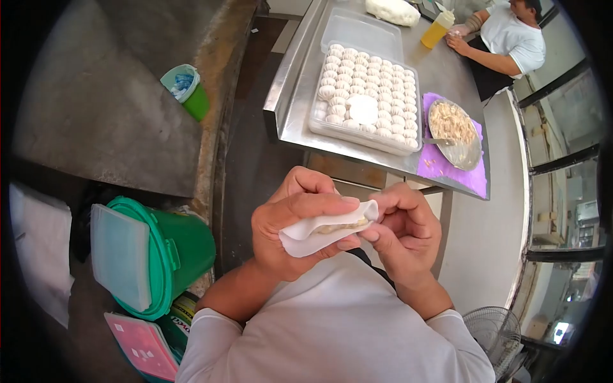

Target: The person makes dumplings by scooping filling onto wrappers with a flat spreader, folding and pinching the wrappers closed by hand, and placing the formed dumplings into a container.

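Between my two hands, above my lap, is a dumpling wrapper (pixel 306 244), white and folded over a pale filling (pixel 341 226). My left hand (pixel 290 217) cups it, thumb on top and fingers beneath. At the wrapper's right end, my right hand (pixel 402 230) pinches the edge between thumb and fingertips. Past my hands, a clear plastic box (pixel 364 142) on the metal table holds rows of pleated white dumplings (pixel 370 83), with a flat white round (pixel 363 110) lying on them. To its right, a metal plate (pixel 471 159) carries shredded filling (pixel 452 122) and a utensil.
The plate rests on a purple cloth (pixel 429 165) at the steel table's (pixel 290 96) right corner. A co-worker (pixel 511 41) stands across, near a bottle of yellow liquid (pixel 437 30). To my left are a lidded green bucket (pixel 191 246) and a small green bin (pixel 198 103); a fan (pixel 491 335) stands right.
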